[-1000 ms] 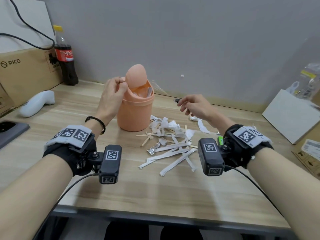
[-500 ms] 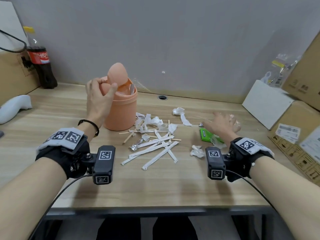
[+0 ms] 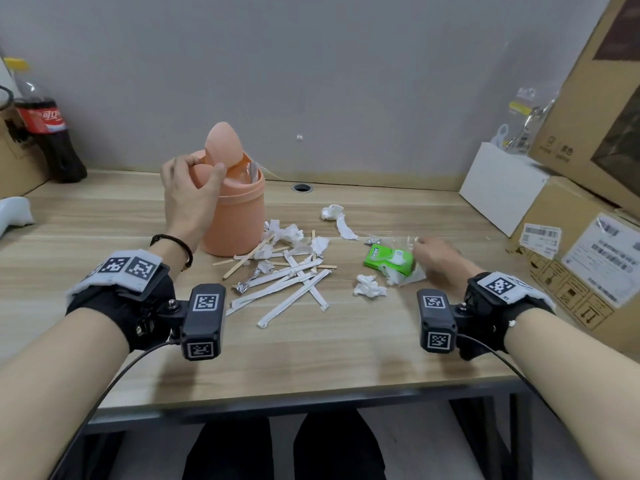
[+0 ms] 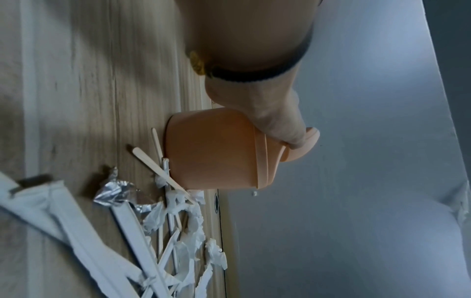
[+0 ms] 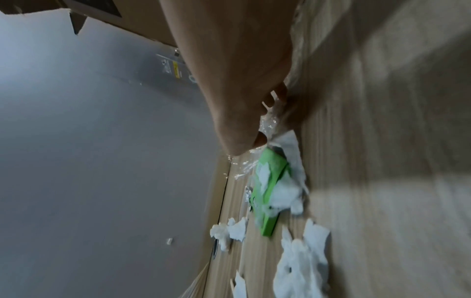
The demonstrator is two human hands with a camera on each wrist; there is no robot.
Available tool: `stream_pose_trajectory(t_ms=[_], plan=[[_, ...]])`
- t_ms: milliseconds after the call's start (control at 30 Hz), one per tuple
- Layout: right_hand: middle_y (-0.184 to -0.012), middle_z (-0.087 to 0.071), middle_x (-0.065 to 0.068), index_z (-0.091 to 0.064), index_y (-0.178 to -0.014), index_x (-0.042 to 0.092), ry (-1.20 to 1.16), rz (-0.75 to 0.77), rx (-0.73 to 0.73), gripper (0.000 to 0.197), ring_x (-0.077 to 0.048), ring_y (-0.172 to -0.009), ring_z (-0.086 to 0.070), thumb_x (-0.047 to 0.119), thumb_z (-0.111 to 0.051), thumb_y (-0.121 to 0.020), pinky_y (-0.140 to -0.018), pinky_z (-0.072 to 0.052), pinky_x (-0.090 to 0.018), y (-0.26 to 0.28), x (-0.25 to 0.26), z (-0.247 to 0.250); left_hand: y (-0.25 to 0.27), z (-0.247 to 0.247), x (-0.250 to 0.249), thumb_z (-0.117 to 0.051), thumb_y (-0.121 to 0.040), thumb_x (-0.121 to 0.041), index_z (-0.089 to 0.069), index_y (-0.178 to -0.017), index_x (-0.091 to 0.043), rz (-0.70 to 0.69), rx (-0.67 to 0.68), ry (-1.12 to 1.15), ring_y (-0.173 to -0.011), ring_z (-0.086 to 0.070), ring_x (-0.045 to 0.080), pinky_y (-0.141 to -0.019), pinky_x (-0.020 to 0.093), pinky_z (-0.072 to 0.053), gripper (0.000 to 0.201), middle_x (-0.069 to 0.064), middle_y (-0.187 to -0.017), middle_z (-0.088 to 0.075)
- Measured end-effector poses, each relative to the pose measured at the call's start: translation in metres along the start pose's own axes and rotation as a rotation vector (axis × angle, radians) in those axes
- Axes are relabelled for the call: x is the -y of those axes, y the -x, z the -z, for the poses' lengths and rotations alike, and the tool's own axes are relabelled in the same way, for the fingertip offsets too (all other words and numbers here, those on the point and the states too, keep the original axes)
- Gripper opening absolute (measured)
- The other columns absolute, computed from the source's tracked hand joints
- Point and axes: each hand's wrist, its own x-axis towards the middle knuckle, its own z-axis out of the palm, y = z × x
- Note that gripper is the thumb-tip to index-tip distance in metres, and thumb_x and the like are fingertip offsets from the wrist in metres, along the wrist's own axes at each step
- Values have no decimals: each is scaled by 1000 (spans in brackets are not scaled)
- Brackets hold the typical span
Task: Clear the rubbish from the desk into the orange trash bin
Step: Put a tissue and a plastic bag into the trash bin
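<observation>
The orange trash bin (image 3: 239, 216) (image 4: 216, 149) stands at the desk's back left, its swing lid (image 3: 223, 147) tipped up. My left hand (image 3: 194, 174) (image 4: 280, 125) pinches the lid's lower end at the rim. Right of the bin lies a heap of white paper sleeves (image 3: 287, 289) (image 4: 76, 221), wooden sticks (image 3: 246, 259) (image 4: 158, 161), foil scraps (image 3: 242, 287) (image 4: 114, 191) and torn tissue (image 3: 287, 233). Further right, my right hand (image 3: 424, 249) (image 5: 270, 117) grips a clear plastic wrapper (image 5: 267, 123) lying beside a green box (image 3: 388, 261) (image 5: 270, 181) and tissue (image 5: 288, 193).
A cola bottle (image 3: 48, 133) and a white controller (image 3: 14, 213) sit at the far left. Cardboard boxes (image 3: 588, 81) and a white box (image 3: 502, 185) crowd the right side. More crumpled tissues (image 3: 369, 289) (image 3: 337, 216) lie on the desk, and a cable hole (image 3: 302, 187) is near the wall.
My right hand has gone from beside the bin down and right to the green box and taken hold of the plastic wrapper. The left hand stays on the lid. The view has turned right.
</observation>
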Motion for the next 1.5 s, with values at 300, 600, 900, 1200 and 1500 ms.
stream_pose_trajectory(t_ms=[300,600,900,1200,1500], plan=[[-135,-51,-11,-59,-120,33,115,-93,-176,35,-34,-129,-40,41,-53,-86,-108,-29,-47,15,-23,3,2,-3,0,-55,-93,-51,-49,-129,-15,-6,-2,-23,-116,-43,10,-97,22,-31,52,4,-141,-37],[-101,-72,-5,-73,-102,16,-407,271,-443,23,-29,-101,-65,10,-58,-86,-86,-50,-32,16,14,35,2,-4,1,-56,-93,-49,-49,-129,-14,-16,-13,-26,-113,-42,8,-97,21,-31,51,5,-141,-37],[-87,-64,-4,-63,-93,35,-874,484,63,51,-28,-86,-71,6,-20,-96,-76,-55,-45,69,129,43,2,2,1,-59,-94,-45,-50,-130,-13,-9,21,-17,-122,-44,13,-97,18,-28,48,7,-140,-38],[-73,-41,1,-57,-96,14,-1004,466,229,47,-10,-40,-40,-12,-19,-87,-46,-54,-31,81,153,4,2,6,0,-59,-94,-47,-52,-127,-16,-3,42,-11,-112,-42,6,-95,20,-30,46,3,-137,-40],[-78,-45,2,-45,-121,16,-1052,469,542,36,-11,-59,-42,-3,-50,-90,-53,-48,-25,81,150,0,2,5,1,-59,-94,-48,-51,-127,-18,5,54,15,-114,-43,7,-96,19,-31,46,1,-135,-38]])
